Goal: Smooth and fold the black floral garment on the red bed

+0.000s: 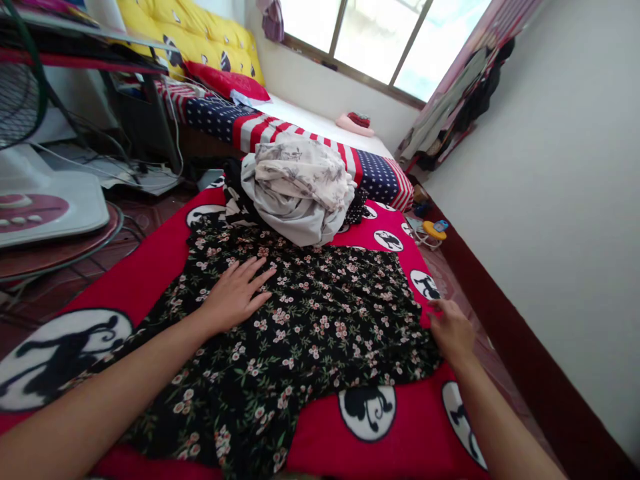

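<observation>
1. Smoothing seems to be the step in hand: the black floral garment (325, 327) lies spread on the red cover (325, 437), just this side of the heaped clothes (300, 187).
2. Keep the left hand (241, 293) as an anchor. It rests palm down on the upper left part of the cloth, fingers fanned and holding nothing; light, even pressure should stop the thin-looking fabric sliding without bunching it.
3. Work the border with the right hand (451, 328). Its fingers are bent at the garment's right edge; I cannot tell whether they pinch the fabric or only touch it. A gentle outward pull would suit better than a tug.
4. Mind the slight ripples along the near edge; stroking from the left palm toward the right side is probably the best way to flatten them.
5. Watch the far edge, close against the heap: if any cloth is caught there, pulling could skew the garment.
6. Lift the left forearm clear before straightening the portion beneath it, at lower left.
</observation>
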Demonstrator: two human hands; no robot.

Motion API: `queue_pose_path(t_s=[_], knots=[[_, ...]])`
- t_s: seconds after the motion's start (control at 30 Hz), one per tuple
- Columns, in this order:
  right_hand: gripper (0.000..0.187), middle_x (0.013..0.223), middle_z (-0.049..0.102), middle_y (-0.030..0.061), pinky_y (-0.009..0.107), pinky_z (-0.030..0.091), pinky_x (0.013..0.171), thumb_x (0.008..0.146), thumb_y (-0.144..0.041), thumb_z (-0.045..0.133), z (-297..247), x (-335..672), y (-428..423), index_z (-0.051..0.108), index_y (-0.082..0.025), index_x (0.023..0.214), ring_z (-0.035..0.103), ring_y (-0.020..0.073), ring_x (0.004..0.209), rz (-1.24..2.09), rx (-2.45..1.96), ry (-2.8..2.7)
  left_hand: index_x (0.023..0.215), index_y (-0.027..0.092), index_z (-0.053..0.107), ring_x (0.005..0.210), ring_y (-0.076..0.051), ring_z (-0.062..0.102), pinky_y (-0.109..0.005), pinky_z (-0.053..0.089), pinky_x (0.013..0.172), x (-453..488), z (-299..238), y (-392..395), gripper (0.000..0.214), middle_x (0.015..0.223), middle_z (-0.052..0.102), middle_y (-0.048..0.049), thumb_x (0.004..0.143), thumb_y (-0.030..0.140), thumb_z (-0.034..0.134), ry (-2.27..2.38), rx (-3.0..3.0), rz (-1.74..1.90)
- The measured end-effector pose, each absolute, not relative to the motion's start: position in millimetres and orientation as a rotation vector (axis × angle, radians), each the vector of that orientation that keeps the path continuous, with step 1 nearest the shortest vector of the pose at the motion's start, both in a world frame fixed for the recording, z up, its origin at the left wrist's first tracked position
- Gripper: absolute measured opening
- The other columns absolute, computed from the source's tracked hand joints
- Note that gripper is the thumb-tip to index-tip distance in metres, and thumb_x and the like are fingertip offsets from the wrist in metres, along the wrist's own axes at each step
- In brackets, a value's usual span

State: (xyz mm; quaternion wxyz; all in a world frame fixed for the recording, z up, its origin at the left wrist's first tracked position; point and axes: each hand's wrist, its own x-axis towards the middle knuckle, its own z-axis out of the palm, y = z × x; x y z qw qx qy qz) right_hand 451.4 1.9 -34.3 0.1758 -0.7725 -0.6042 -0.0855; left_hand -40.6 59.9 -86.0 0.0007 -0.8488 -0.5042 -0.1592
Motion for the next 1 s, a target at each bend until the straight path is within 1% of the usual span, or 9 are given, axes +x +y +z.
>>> queue_pose_path(t_s=[0.07,0.17,0.33,0.43,0.57,0.7,0.8,0.87,1.0], knots=[[0.027,0.106,0.064,0.0129,0.041,0.049,0.080,0.079,-0.027,0.049,-31.2,439.9,-2.6,0.067,-0.019,0.097,0.061,0.0286,0.094,-0.375,-2.086,-1.794,0.144,0.028,0.042,0.144,-0.028,0.028,-0.048,0.017,0.117,-40.1,-84.5,58.9,0.054,0.156,0.031,-0.0064,0.095,0.050,0.039,-1.598,-2.663,-0.481],[0.023,0.109,0.062,0.0116,0.045,0.046,0.093,0.084,-0.027,0.051,-25.5,386.6,-16.0,0.065,-0.021,0.102,0.059,0.0281,0.105,-0.313,-1.734,-1.894,0.145,0.027,0.041,0.144,-0.027,0.027,-0.048,0.017,0.117,-39.1,-81.4,57.2,0.054,0.157,0.030,-0.0070,0.096,0.050,0.038,-1.607,-2.661,-0.448],[0.030,0.114,0.064,0.0060,0.031,0.050,0.086,0.092,-0.015,0.047,-11.1,259.1,-67.4,0.060,-0.029,0.115,0.061,0.0178,0.102,0.295,-1.001,-2.427,0.145,0.027,0.040,0.144,-0.027,0.025,-0.048,0.016,0.118,-38.6,-76.0,54.8,0.053,0.157,0.029,-0.0070,0.096,0.048,0.039,-1.633,-2.668,-0.418],[0.031,0.132,0.058,0.0033,0.033,0.046,0.092,0.096,-0.025,0.049,-8.3,209.3,-93.6,0.056,-0.031,0.125,0.054,0.0187,0.114,0.386,-0.626,-2.798,0.145,0.027,0.040,0.145,-0.027,0.025,-0.048,0.016,0.118,-38.9,-75.3,54.4,0.053,0.157,0.028,-0.0065,0.096,0.047,0.040,-1.641,-2.685,-0.415],[0.018,0.148,0.045,-0.0009,0.038,0.038,0.101,0.097,-0.033,0.049,-17.5,182.2,-97.9,0.064,-0.026,0.105,0.038,0.0221,0.133,0.257,-0.370,-2.944,0.144,0.027,0.041,0.144,-0.028,0.025,-0.050,0.016,0.118,-39.8,-77.8,56.8,0.053,0.157,0.029,-0.0073,0.095,0.047,0.043,-1.650,-2.720,-0.477],[0.015,0.127,0.063,0.0014,0.035,0.039,0.098,0.096,-0.030,0.052,-22.0,172.6,-89.8,0.063,-0.022,0.090,0.052,0.0183,0.117,0.447,-0.248,-2.911,0.134,0.022,0.055,0.142,-0.029,0.029,-0.051,0.017,0.118,-45.3,-68.9,55.9,0.049,0.153,0.036,-0.0115,0.091,0.046,0.051,-1.698,-2.869,-0.706],[0.010,0.106,0.070,0.0019,0.030,0.042,0.092,0.093,-0.025,0.053,-8.9,171.5,-86.4,0.061,-0.022,0.099,0.060,0.0139,0.096,0.835,-0.428,-2.679,0.116,0.019,0.067,0.131,-0.026,0.046,-0.043,0.033,0.112,-53.2,-45.1,40.4,0.043,0.142,0.050,-0.0127,0.091,0.050,0.050,-1.698,-3.203,-1.124],[0.011,0.093,0.069,0.0010,0.027,0.045,0.080,0.092,-0.027,0.054,3.2,172.5,-80.2,0.061,-0.022,0.099,0.060,0.0131,0.084,1.066,-0.727,-2.394,0.116,0.019,0.067,0.118,-0.024,0.057,-0.037,0.045,0.101,-59.5,-25.3,21.6,0.050,0.135,0.056,-0.0117,0.092,0.056,0.044,-1.698,-3.516,-1.350],[0.021,0.068,0.057,-0.0034,0.022,0.042,0.058,0.085,-0.042,0.062,8.9,173.7,-44.2,0.058,-0.021,0.080,0.052,0.0114,0.062,1.424,-1.053,-1.529,0.120,0.020,0.065,0.107,-0.024,0.062,-0.032,0.049,0.092,-75.7,2.4,-20.5,0.063,0.120,0.067,-0.0077,0.091,0.067,0.035,-1.707,-3.913,-1.074]])
